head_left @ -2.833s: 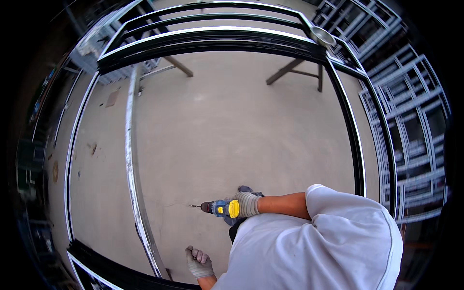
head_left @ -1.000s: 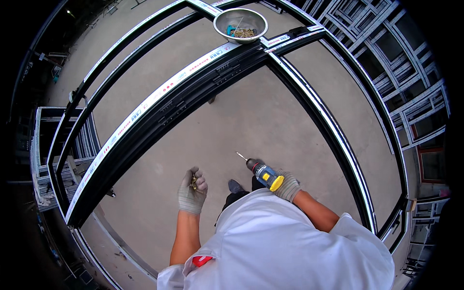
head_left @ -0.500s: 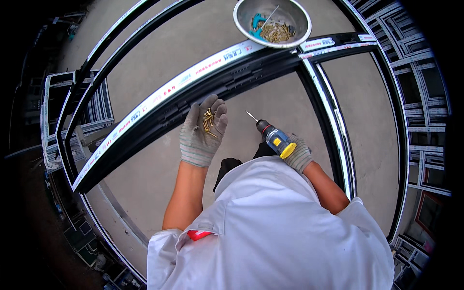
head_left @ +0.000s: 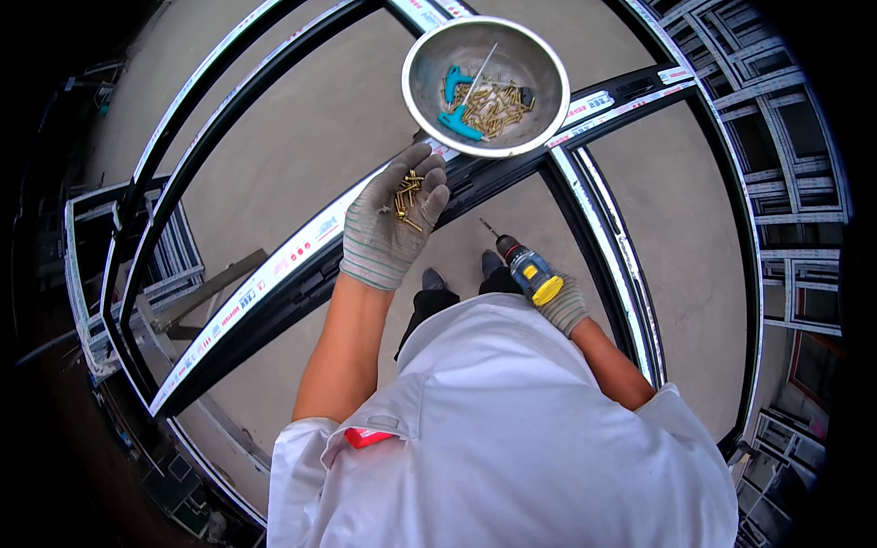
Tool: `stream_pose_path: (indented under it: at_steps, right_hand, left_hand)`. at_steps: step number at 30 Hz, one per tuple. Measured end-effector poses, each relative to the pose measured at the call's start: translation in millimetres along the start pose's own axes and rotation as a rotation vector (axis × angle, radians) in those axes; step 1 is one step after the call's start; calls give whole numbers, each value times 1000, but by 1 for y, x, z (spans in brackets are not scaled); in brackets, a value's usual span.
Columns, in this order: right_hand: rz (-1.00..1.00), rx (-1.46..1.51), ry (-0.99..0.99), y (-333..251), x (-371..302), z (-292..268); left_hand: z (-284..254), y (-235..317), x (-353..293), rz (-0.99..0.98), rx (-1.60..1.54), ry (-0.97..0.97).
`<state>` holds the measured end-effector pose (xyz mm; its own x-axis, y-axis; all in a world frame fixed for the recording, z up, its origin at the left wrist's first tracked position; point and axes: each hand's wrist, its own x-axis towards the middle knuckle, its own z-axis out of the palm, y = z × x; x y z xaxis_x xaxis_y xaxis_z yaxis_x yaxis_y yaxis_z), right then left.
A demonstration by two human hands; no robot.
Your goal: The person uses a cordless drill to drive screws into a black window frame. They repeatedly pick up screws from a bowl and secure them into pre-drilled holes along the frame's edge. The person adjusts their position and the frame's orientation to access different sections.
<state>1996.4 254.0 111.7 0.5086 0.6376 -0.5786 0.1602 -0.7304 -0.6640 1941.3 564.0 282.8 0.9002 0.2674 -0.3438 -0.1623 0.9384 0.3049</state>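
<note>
In its cupped palm, my gloved left hand holds several brass-coloured screws. Its fingertips overlap the frame's middle bar in view, just below and left of a metal bowl; whether they touch the bar I cannot tell. More loose screws lie in the bowl with two turquoise-handled tools. My gloved right hand is closed around a blue and yellow cordless drill, held near my waist. The drill's bit points up and left, away from the bar.
The large black frame, with white printed film, surrounds me. A crossbar runs down on my right. More frames are stacked at the right and left. Beneath lies grey floor, where my shoes show.
My left hand has come up closer to the bowl, still holding the screws. The bowl and bar sit lower in view, and my shoes now show. The drill remains in my right hand.
</note>
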Motion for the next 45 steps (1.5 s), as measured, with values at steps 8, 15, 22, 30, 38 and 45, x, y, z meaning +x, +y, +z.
stream_pose_path:
  at_steps: [8, 15, 22, 30, 38, 45]
  right_hand:
    - [-69, 330, 33, 25, 17, 25]
    - [20, 302, -66, -29, 4, 1]
    - [-26, 568, 52, 51, 12, 36]
    - [0, 308, -65, 24, 6, -8]
    - [-19, 433, -184, 53, 22, -12]
    - [-133, 206, -228, 20, 20, -39]
  left_hand:
    - [24, 7, 77, 34, 275, 9]
    - [39, -6, 144, 224, 636, 113]
    - [43, -20, 171, 295, 920, 118]
    - [45, -9, 167, 243, 504, 18]
    - [52, -10, 133, 118, -34, -223]
    - [36, -3, 65, 193, 61, -186]
